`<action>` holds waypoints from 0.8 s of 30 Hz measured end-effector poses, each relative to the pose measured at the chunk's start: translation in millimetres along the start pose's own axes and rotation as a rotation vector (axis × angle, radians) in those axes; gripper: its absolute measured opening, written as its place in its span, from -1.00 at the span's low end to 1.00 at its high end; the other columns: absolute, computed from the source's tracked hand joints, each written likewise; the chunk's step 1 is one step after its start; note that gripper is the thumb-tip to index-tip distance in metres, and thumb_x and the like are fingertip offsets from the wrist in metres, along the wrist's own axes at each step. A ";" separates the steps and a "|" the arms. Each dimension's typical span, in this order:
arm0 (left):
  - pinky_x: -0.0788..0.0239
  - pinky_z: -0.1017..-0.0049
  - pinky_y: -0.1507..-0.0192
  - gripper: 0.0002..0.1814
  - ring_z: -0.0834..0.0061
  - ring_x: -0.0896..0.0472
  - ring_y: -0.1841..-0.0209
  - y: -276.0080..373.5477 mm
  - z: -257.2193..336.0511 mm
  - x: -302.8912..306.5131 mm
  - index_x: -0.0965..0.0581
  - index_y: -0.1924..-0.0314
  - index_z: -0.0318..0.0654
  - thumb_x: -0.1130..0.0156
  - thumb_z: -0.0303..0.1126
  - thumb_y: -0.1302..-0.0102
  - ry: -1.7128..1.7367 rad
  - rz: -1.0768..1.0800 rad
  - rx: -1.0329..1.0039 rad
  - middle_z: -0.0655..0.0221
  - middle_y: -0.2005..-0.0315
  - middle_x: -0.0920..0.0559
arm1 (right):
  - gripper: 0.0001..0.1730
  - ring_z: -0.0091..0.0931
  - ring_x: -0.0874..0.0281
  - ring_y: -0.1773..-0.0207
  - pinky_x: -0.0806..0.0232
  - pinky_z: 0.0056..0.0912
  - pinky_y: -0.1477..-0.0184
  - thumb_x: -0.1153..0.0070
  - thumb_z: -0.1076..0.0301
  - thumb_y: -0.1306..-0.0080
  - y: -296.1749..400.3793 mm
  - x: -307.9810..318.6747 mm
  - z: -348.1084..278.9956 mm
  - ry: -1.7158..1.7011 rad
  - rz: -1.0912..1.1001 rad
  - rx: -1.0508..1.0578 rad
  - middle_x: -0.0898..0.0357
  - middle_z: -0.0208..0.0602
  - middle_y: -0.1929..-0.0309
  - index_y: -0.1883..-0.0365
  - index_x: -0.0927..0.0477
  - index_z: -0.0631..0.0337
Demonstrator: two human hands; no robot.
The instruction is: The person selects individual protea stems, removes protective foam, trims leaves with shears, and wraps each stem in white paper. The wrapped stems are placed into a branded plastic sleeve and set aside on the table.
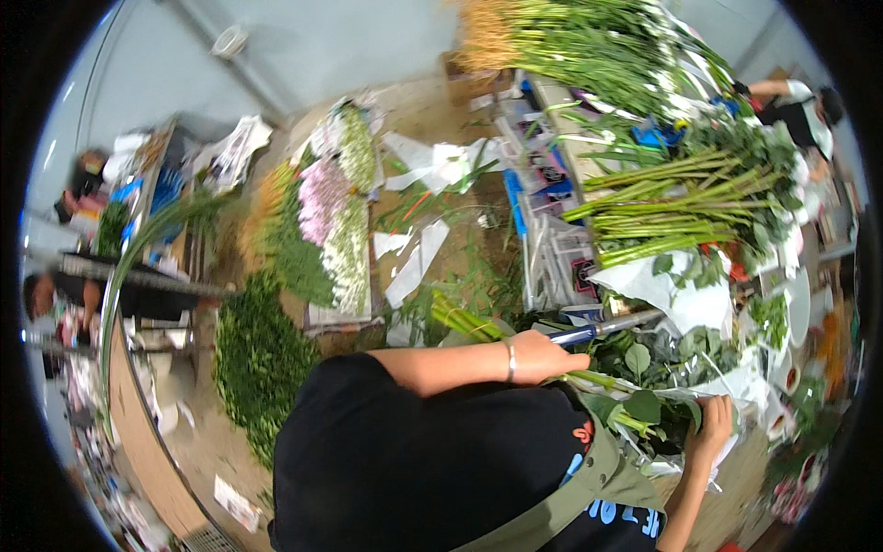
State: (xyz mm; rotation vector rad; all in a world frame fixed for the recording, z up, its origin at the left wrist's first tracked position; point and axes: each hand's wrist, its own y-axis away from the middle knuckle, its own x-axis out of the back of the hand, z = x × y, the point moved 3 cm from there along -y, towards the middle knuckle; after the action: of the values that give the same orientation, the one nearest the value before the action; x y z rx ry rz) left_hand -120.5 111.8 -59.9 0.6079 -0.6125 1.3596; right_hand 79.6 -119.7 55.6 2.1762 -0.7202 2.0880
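Note:
My left hand [541, 355], with a bracelet at the wrist, is closed on a bundle of thick green stems [459, 319] bound with a band. Leafy stems [645, 407] lie on the bench between my hands. My right hand [714, 422] has its fingers curled at the edge of the leaves and pale wrapping; whether it grips them is unclear. Just beyond my left hand lies a blue and silver tube [586, 334]. Cut leafless stems [669, 207] with leafy ends are piled farther along the bench.
White wrapping paper [697, 290] lies on the bench. A large bunch of dark foliage [259, 359] and pink flowers [323, 196] stand behind me. Scraps of paper [417, 262] and leaves litter the floor. A co-worker [797, 114] stands at upper right; others are at far left.

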 end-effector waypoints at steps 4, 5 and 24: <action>-0.38 0.15 0.45 -0.64 0.05 -0.58 0.36 -5.6 3.0 1.7 -0.25 0.03 0.07 0.00 -0.40 -0.15 -0.043 -0.182 0.074 0.23 0.40 -0.59 | -0.71 -0.20 -0.30 0.41 -0.17 -0.22 0.41 -0.08 0.64 0.29 -1.9 16.1 -0.7 0.019 0.046 -0.034 -0.32 -0.19 0.53 0.49 -0.45 0.26; -0.39 0.16 0.45 -0.63 0.06 -0.59 0.35 -8.2 4.8 5.7 -0.25 0.01 0.09 0.01 -0.40 -0.16 -0.051 -0.201 0.060 0.24 0.37 -0.60 | -0.70 -0.20 -0.29 0.41 -0.17 -0.23 0.41 -0.09 0.63 0.30 0.7 19.9 -1.6 0.024 0.061 -0.053 -0.33 -0.20 0.53 0.49 -0.46 0.25; -0.34 0.18 0.43 -0.47 -0.03 -0.55 0.39 -70.1 8.9 2.9 -0.33 0.07 -0.13 -0.37 -0.22 0.01 -0.073 -0.191 -0.116 0.06 0.46 -0.58 | -0.80 -0.23 -0.40 0.46 -0.30 -0.38 0.32 -0.06 0.31 -0.29 139.9 140.2 90.3 0.180 0.885 -0.990 -0.53 -0.07 0.46 0.26 -0.49 0.30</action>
State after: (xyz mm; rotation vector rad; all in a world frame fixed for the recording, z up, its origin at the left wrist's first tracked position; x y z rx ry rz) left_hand -51.0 99.6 -54.6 0.6081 -0.6697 1.1193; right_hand 112.6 -317.0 141.4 1.1628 -2.3228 1.4584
